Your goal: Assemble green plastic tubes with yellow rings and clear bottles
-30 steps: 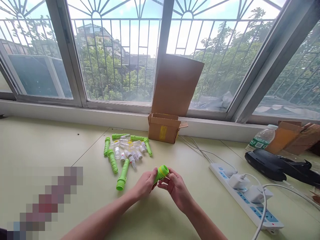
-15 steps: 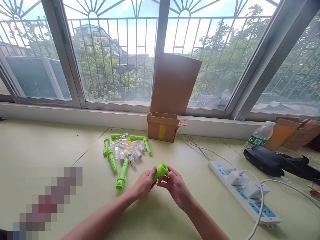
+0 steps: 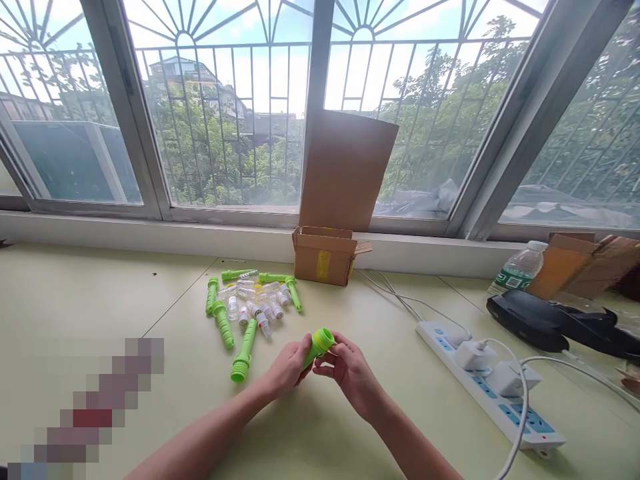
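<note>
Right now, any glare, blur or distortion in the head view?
Head view: backlit by the windows, sky blown out; wide lens bends their frames; left hand, right hand and green tube are sharp; a pixelated patch hides part of the table at lower left.

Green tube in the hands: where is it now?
Head view, low centre: the green tube is held between the left hand and right hand above the table, right of the pile of green and clear parts, left of the power strip.
</note>
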`<state>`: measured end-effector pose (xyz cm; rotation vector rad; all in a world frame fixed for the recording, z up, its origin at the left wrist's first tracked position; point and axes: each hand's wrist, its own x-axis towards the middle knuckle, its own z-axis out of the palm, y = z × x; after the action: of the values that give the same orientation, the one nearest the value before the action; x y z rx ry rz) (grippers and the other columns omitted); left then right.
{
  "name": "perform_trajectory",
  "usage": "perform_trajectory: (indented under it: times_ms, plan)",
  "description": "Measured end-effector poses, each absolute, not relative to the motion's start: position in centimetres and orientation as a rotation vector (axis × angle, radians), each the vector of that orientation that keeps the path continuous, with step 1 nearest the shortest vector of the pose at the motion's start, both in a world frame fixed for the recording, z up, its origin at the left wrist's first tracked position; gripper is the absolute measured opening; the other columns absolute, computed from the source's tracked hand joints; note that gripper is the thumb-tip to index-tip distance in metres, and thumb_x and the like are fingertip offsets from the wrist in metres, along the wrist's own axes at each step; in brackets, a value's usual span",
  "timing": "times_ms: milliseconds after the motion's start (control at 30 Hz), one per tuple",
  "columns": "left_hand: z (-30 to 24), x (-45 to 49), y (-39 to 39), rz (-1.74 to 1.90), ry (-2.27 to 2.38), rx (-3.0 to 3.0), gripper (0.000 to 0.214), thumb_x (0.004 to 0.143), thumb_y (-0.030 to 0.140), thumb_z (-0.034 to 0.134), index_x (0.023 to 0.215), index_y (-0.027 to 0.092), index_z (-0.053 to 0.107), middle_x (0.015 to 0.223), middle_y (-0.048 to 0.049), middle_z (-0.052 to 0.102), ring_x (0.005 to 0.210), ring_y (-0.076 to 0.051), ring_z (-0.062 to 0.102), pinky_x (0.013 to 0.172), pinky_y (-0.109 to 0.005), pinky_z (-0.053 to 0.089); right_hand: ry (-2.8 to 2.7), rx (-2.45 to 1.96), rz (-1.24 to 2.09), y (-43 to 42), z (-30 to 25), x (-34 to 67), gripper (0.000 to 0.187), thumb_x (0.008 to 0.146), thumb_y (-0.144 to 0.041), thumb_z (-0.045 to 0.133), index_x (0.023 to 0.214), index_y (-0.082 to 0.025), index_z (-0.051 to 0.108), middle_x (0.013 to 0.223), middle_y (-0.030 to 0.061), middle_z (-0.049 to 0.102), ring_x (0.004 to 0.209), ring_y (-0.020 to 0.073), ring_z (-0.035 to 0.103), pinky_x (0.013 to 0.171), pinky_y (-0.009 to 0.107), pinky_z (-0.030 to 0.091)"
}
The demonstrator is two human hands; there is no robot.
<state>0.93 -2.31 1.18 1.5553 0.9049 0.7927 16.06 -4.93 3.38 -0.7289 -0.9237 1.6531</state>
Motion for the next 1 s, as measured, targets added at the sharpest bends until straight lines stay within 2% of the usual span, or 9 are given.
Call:
perform_trajectory:
  times_ms: [300,433,667,1000]
  plan:
    - [1.18,0.89,-2.45,0.764,0.857,1.453,0.065,0.086,0.071,0.021,0.060,0.017,0.044,0.044,0.0030,0.038,0.035,-0.008,0.030,0.038,-0.023,0.023,-0.942,-0.732,1.642,-4.97,3.38,16.11,0.019,0.077,-0.029,0.066,0.092,-0.018,0.065,0.080,0.0035,0.068,0.066,0.0159,0.064,0.070,0.035,0.054]
    - [1.15,0.74,-2.43,0.737,0.852,1.414,0.063,0.086,0.071,0.023,0.062,0.017,0.043,0.045,0.0033,0.040,0.034,-0.007,0.031,0.036,-0.022,0.023,-0.939,-0.732,1.654,-4.99,3.43,16.02,0.016,0.074,-0.027,0.066,0.087,-0.017,0.067,0.079,0.0032,0.067,0.066,0.0160,0.065,0.069,0.034,0.054]
    - [1.50,0.70,-2.54,0.695,0.811,1.378,0.062,0.086,0.072,0.021,0.066,0.018,0.045,0.043,0.0046,0.039,0.032,-0.007,0.030,0.034,-0.022,0.024,-0.973,-0.718,1.678,-5.01,3.55,16.00,0.016,0.074,-0.026,0.064,0.084,-0.015,0.069,0.076,0.0031,0.065,0.063,0.0133,0.060,0.068,0.031,0.053]
    - [1.78,0.54,-2.65,0.701,0.750,1.307,0.062,0.086,0.071,0.022,0.068,0.017,0.047,0.047,0.0030,0.042,0.033,-0.007,0.032,0.032,-0.022,0.022,-0.984,-0.621,1.755,-5.29,3.79,15.69,0.018,0.075,-0.027,0.064,0.088,-0.016,0.070,0.080,0.0032,0.063,0.066,0.0138,0.057,0.070,0.033,0.052]
